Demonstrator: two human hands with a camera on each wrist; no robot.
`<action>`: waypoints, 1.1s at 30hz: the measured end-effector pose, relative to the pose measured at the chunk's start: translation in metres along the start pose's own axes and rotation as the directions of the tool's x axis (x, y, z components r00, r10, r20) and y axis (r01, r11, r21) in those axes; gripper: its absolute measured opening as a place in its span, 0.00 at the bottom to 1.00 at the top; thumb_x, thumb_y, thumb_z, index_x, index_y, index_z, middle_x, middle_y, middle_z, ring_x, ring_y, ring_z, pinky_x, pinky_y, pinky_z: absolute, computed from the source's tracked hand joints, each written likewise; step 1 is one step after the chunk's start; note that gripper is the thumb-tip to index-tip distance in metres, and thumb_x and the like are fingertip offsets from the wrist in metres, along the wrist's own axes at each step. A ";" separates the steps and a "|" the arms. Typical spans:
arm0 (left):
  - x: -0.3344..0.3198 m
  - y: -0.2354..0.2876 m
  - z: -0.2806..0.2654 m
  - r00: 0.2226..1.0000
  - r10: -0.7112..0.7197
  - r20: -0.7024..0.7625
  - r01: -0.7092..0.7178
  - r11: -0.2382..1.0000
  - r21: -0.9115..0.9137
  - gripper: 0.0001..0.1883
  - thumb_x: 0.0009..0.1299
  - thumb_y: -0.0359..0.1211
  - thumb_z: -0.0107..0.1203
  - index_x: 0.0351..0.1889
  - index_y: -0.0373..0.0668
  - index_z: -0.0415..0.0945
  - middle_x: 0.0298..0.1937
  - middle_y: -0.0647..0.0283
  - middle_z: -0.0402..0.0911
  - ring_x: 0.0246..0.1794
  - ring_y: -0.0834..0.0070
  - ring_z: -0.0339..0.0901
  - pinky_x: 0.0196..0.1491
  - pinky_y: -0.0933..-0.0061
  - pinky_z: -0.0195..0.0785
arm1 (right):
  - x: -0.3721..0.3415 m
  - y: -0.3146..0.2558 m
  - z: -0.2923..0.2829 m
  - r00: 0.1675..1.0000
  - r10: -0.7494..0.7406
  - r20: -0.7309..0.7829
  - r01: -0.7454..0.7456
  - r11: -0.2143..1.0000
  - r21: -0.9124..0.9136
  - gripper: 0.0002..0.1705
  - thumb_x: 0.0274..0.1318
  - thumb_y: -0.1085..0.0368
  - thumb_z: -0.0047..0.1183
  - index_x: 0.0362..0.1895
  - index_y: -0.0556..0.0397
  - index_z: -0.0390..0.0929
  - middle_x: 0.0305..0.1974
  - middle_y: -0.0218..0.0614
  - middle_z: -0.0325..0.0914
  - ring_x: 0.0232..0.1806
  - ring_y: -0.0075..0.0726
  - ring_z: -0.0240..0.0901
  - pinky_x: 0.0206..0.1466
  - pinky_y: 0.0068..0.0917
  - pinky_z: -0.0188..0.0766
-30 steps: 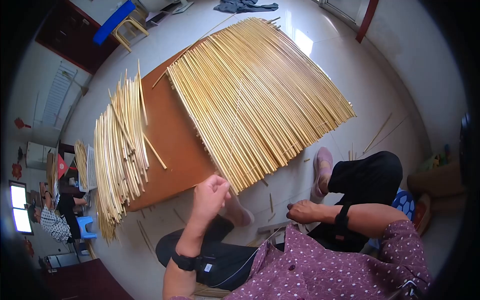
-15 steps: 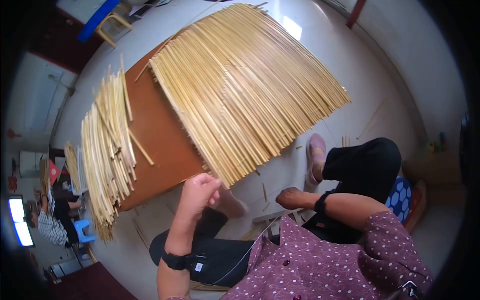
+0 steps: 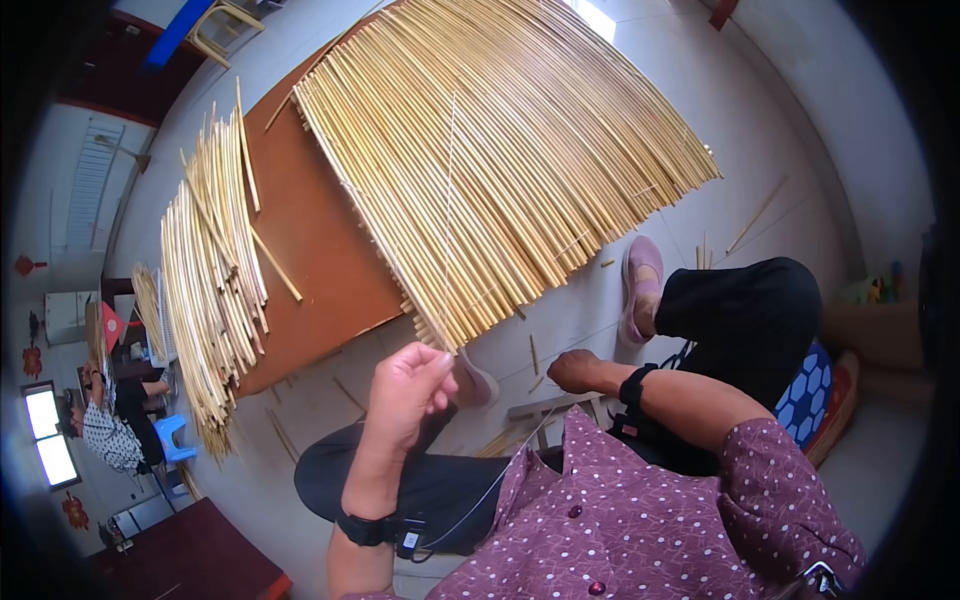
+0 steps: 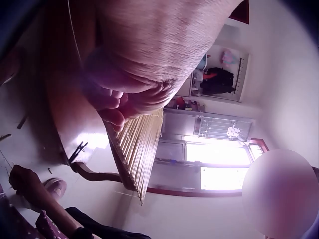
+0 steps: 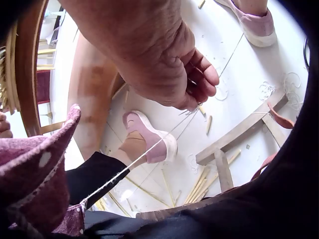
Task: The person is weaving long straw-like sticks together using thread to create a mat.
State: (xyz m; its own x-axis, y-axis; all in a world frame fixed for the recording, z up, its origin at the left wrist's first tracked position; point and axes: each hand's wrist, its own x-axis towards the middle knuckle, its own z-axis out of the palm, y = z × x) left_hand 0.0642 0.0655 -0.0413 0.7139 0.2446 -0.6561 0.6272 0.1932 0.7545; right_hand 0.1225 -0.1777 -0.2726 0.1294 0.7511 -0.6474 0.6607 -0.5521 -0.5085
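Observation:
A mat of straw-coloured reed stalks (image 3: 520,150) lies over the brown tabletop (image 3: 320,250). At its near left corner is my left hand (image 3: 403,393), thumb and forefinger pinched together right at the stalk ends. A thin pale thread (image 3: 450,190) runs across the mat toward this hand, and in the left wrist view a thread (image 4: 74,31) leads behind the hand. My right hand (image 3: 570,371) is low in front of my knees, beyond the mat's edge. In the right wrist view its curled fingers (image 5: 202,82) pinch a white thread (image 5: 134,162), which stretches down to my shirt front.
A pile of loose stalks (image 3: 215,270) overhangs the table's left side. Below the mat are my shoes (image 3: 640,290), a small wooden stool (image 5: 224,169) and stalk scraps (image 5: 197,186) on the tiled floor. A seated person (image 3: 110,430) is at the far left.
The head view has shifted, so the mat sits higher in it. My left hand stays by the mat's corner with its fingertips drawn together. The right hand has barely moved.

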 end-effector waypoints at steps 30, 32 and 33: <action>0.017 -0.008 -0.004 0.957 -0.276 0.090 0.291 0.916 -0.278 0.06 0.69 0.32 0.55 0.35 0.40 0.73 0.19 0.65 0.79 0.13 0.82 0.75 0.12 0.87 0.62 | 0.014 -0.008 -0.002 0.996 0.021 0.091 -0.028 0.997 0.076 0.12 0.49 0.69 0.50 0.37 0.58 0.82 0.41 0.51 0.81 0.47 0.55 0.78 0.47 0.43 0.75; 0.016 -0.008 -0.003 0.960 -0.274 0.061 0.280 0.923 -0.263 0.06 0.69 0.32 0.55 0.35 0.40 0.73 0.20 0.65 0.79 0.13 0.81 0.75 0.13 0.87 0.62 | 0.014 -0.006 -0.005 0.996 0.042 0.082 -0.050 0.994 0.099 0.12 0.48 0.69 0.50 0.37 0.58 0.82 0.41 0.51 0.81 0.46 0.55 0.78 0.47 0.44 0.75; 0.016 -0.009 -0.004 0.960 -0.273 0.058 0.279 0.924 -0.261 0.06 0.69 0.32 0.55 0.35 0.40 0.73 0.20 0.65 0.79 0.13 0.81 0.75 0.13 0.87 0.62 | 0.015 -0.004 -0.005 0.995 0.062 0.074 -0.071 0.991 0.117 0.12 0.47 0.69 0.51 0.36 0.58 0.82 0.40 0.50 0.81 0.46 0.55 0.78 0.46 0.44 0.75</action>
State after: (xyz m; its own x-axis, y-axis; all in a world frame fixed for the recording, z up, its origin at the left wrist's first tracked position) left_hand 0.0687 0.0710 -0.0581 0.5323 0.1267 -0.8370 0.6973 0.4950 0.5184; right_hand 0.1257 -0.1621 -0.2775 0.1154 0.6865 -0.7179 0.5593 -0.6422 -0.5242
